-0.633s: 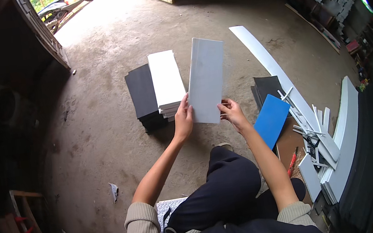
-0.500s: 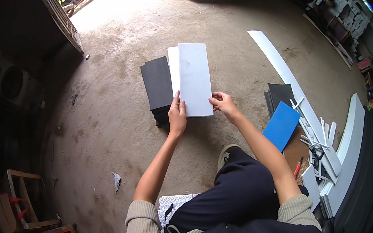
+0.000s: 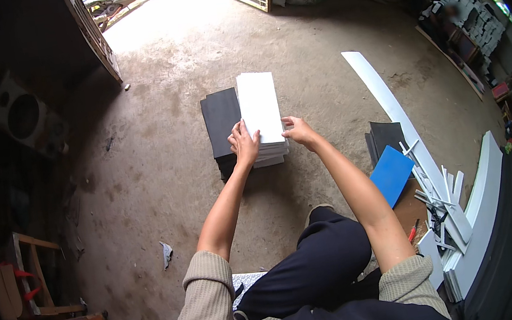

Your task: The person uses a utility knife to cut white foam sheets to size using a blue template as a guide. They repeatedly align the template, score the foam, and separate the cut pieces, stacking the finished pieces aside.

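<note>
A stack of white rectangular sheets (image 3: 259, 105) lies on the concrete floor, right beside a stack of black sheets (image 3: 221, 118). My left hand (image 3: 243, 142) rests on the near left corner of the top white sheet, fingers on it. At the near right corner, my right hand (image 3: 297, 130) touches the same sheet's edge. The top white sheet lies flat on its stack. My knees and dark trousers fill the lower middle.
To the right lie a blue sheet (image 3: 391, 173), dark sheets (image 3: 385, 136), a long white curved strip (image 3: 390, 105) and white offcuts (image 3: 439, 192). A speaker (image 3: 24, 117) stands at left, wooden frames (image 3: 34, 277) at lower left, a paper scrap (image 3: 166, 254) on the floor.
The white sheet I held up in both hands has come down flat onto the white stack. My hands followed it down and forward.
</note>
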A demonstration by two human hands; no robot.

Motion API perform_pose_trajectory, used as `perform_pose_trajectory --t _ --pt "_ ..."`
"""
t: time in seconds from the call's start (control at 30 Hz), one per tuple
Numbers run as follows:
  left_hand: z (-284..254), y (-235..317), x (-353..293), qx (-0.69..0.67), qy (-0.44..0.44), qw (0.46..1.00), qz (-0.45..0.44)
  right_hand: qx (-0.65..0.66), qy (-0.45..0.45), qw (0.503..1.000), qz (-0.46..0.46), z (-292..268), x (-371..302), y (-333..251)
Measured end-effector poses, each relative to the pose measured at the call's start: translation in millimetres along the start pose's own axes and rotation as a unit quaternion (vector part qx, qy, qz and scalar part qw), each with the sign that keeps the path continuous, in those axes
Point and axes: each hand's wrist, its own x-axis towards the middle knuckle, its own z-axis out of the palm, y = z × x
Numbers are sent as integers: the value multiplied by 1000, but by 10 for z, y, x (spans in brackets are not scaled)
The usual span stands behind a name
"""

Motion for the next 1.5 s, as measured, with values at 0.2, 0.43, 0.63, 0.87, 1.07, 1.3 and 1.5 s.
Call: perform_pose_trajectory --t 0.2,0.43,0.63,0.87,1.07,1.3,1.5 --pt "-39 500 -392 5 58 989 134 -84 40 994 -60 -506 -640 232" --pt "809 1410 -1175 -92 -126 951 268 -65 135 982 116 -1997 -2279 1920" --pt "2031 1883 -1927 -61 -287 889 351 170 467 851 167 -2656 -3642 2998" --pt "2825 1881 -2747 -23 -387 826 410 -173 476 817 275 -1685 -3988 4064" --pt "3109 1910 -3014 -37 -368 852 371 -265 494 749 352 -1420 -3782 4114" --pt "3290 2400 -3389 -121 -353 847 377 -88 649 712 254 -1381 -4054 4073" --pt "3804 3043 -4232 -214 -624 691 296 174 746 551 331 -1397 -5031 4420"
